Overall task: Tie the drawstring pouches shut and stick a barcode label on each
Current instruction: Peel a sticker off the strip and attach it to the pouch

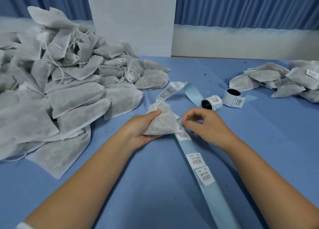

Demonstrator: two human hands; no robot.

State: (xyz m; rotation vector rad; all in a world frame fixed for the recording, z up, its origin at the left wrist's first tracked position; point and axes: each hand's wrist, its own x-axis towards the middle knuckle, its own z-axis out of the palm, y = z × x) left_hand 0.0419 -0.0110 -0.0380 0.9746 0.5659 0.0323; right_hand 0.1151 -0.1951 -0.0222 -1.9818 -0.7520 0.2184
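Single head-worn wide-angle view, looking forward and down, close over a blue table, wall beyond

Noted blue cloth-covered worktop, peppered with small dark specks. Recorded white panel standing upright at far edge. Logged blue pleated curtain behind, white band along its base.

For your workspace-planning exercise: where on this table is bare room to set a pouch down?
Bare cloth: behind the label rolls, between left heap and right pile; right of the label strip. Crowded: the left heap and around the held pouch.
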